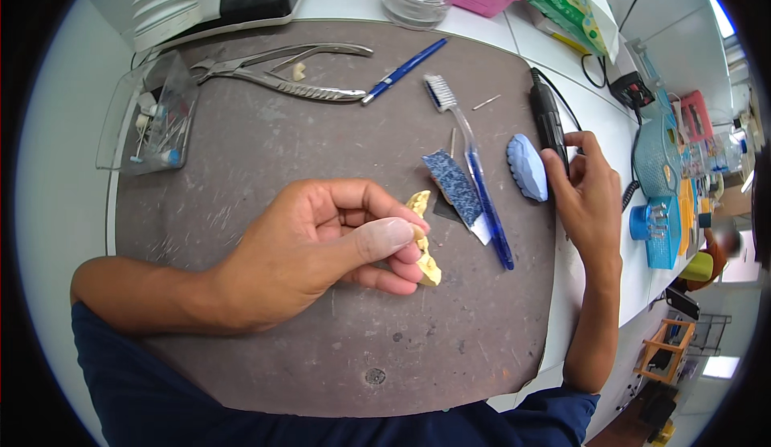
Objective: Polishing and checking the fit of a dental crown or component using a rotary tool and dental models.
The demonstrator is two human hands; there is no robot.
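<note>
My left hand point(337, 246) is closed in a pinch over the middle of the mat. Between its thumb and index fingertips is a small beige piece point(418, 232), crown-like but mostly hidden. Just behind these fingertips shows a yellow dental cast point(430, 270); whether the fingers also hold it I cannot tell. At the mat's right edge, my right hand point(590, 198) has thumb and fingers around the lower part of a black rotary handpiece point(548, 114). A blue dental cast point(527, 167) lies beside that thumb.
A blue toothbrush point(479, 182) and blue sandpaper point(454, 186) lie between my hands. Farther off on the mat point(265, 142) are metal pliers point(281, 77), a blue pen point(405, 69) and a thin bur point(487, 102). A clear box point(148, 158) of small tools stands left; a glass jar point(416, 1) stands behind.
</note>
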